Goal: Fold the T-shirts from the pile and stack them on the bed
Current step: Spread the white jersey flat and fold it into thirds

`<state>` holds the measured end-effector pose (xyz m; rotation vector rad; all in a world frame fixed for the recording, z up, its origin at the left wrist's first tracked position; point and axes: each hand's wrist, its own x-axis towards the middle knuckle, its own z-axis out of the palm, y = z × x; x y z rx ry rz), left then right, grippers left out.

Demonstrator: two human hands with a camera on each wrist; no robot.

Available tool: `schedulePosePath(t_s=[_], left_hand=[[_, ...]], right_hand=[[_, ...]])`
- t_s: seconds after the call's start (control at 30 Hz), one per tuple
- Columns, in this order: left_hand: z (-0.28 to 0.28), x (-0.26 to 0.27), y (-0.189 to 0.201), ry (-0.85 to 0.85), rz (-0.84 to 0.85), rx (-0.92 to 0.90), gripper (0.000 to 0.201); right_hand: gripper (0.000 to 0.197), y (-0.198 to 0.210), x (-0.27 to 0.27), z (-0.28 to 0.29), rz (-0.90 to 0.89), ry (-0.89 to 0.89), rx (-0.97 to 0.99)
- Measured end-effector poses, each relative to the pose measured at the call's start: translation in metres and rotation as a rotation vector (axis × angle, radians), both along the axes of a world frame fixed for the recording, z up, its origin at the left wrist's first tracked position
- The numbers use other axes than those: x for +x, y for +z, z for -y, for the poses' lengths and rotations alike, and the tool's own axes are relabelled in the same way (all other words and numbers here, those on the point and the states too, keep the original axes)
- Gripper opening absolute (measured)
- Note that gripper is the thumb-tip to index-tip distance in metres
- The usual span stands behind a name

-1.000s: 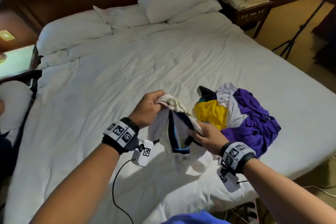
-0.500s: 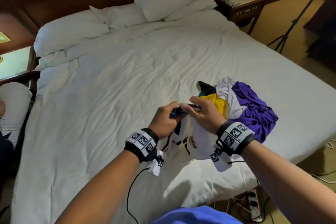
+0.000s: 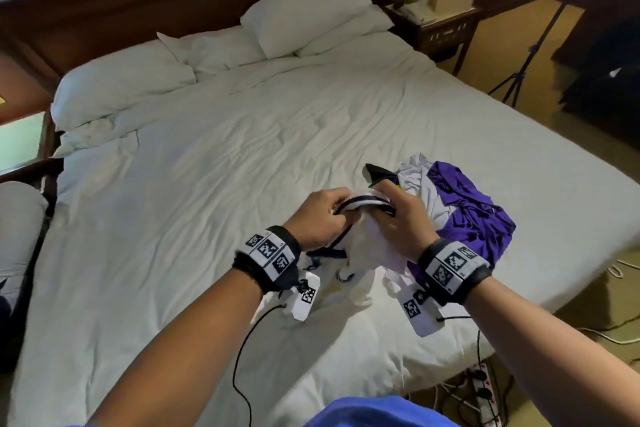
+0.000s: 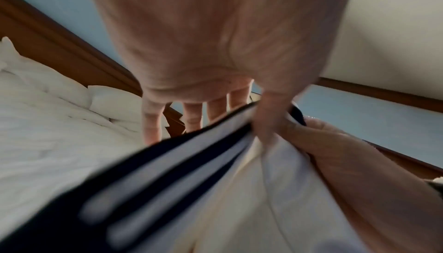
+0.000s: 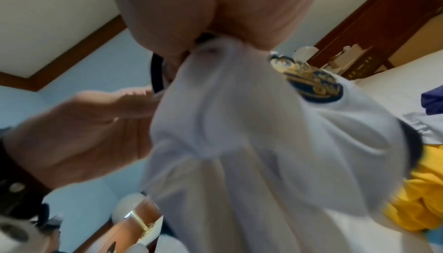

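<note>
A white T-shirt (image 3: 363, 243) with navy trim and a blue-and-gold crest (image 5: 309, 84) hangs bunched between both hands above the bed's near edge. My left hand (image 3: 320, 218) pinches its striped collar (image 4: 196, 154) between thumb and index; the other fingers stay straight. My right hand (image 3: 401, 222) grips the same collar close beside the left, fabric gathered in its fist (image 5: 227, 48). The pile (image 3: 460, 204) of purple, white, yellow and dark shirts lies just right of the hands on the white bed (image 3: 207, 218).
Pillows (image 3: 304, 14) line the headboard. A nightstand (image 3: 440, 24) with a lamp and box stands at the far right, a tripod (image 3: 519, 69) beside it. A power strip and cables (image 3: 485, 399) lie on the floor near the bed corner. A chair (image 3: 20, 218) is at left.
A second ago the hands held the shirt apart, left high and right low. They have come together at the collar, and the shirt now hangs bunched below them.
</note>
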<state>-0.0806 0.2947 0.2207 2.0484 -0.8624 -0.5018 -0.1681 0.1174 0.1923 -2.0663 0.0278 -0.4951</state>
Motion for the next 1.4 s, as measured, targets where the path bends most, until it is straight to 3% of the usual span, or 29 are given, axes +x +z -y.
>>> schedulePosePath(t_s=[0.07, 0.13, 0.2, 0.3, 0.4, 0.47, 0.53, 0.7, 0.83, 0.9, 0.93, 1.0, 1.07, 1.13, 1.2, 1.23, 1.3, 1.33, 1.4], left_hand=[[0.0, 0.01, 0.008, 0.055, 0.017, -0.028, 0.016], [-0.01, 0.021, 0.015, 0.073, -0.036, -0.039, 0.022], [-0.024, 0.029, 0.017, 0.099, -0.071, -0.021, 0.007], [-0.035, 0.024, 0.018, 0.159, -0.04, 0.01, 0.012], [-0.022, 0.005, 0.019, 0.076, -0.013, -0.002, 0.021], [-0.013, -0.001, 0.022, 0.09, 0.009, -0.066, 0.008], [-0.012, 0.001, 0.026, 0.168, -0.015, -0.178, 0.011], [-0.016, 0.0, 0.056, 0.155, -0.063, -0.4, 0.03], [-0.05, 0.036, 0.063, 0.469, 0.056, -0.521, 0.037], [-0.08, 0.065, 0.045, 0.647, 0.083, -0.363, 0.02], [-0.092, 0.076, 0.033, 0.677, 0.08, -0.198, 0.012], [-0.105, 0.083, 0.012, 0.64, 0.121, 0.236, 0.017], [-0.096, 0.067, -0.004, 0.514, 0.203, 0.536, 0.04], [-0.073, 0.041, -0.016, 0.31, 0.202, 0.544, 0.079], [-0.048, 0.018, -0.027, 0.119, 0.112, 0.444, 0.092], [-0.04, 0.013, -0.035, 0.081, 0.045, 0.351, 0.077], [-0.035, 0.01, -0.04, 0.113, -0.069, 0.17, 0.024], [-0.037, 0.012, -0.041, 0.14, -0.064, 0.124, 0.012], [-0.045, 0.018, -0.036, 0.166, -0.034, 0.062, 0.012]], right_hand=[[0.02, -0.006, -0.002, 0.005, -0.045, 0.001, -0.024], [0.029, -0.023, -0.009, 0.015, -0.22, 0.04, -0.128], [0.034, -0.035, -0.014, 0.024, -0.283, 0.063, -0.078], [0.035, -0.022, -0.009, 0.02, -0.147, 0.042, 0.133], [0.017, 0.005, 0.002, -0.001, -0.051, 0.102, 0.112], [0.009, 0.013, 0.008, -0.013, -0.019, 0.102, 0.125], [0.027, 0.009, 0.01, -0.015, -0.026, 0.05, 0.163], [0.041, -0.044, -0.001, -0.014, -0.322, 0.125, 0.139], [0.035, -0.089, -0.009, -0.005, -0.458, 0.142, 0.136], [0.032, -0.097, -0.012, 0.002, -0.472, 0.125, 0.118], [0.025, -0.092, -0.012, 0.004, -0.461, 0.101, 0.098], [0.019, -0.077, -0.006, 0.003, -0.386, 0.059, 0.097], [0.019, -0.052, 0.005, -0.005, -0.312, 0.085, 0.127], [0.008, -0.029, 0.015, -0.018, -0.253, 0.161, 0.147], [0.004, -0.013, 0.021, -0.03, -0.201, 0.2, 0.111], [0.005, -0.009, 0.023, -0.034, -0.176, 0.211, 0.095], [0.009, -0.009, 0.023, -0.036, -0.173, 0.204, 0.069], [0.016, -0.013, 0.021, -0.032, -0.208, 0.193, 0.039], [0.031, -0.029, 0.013, -0.017, -0.34, 0.195, -0.105]])
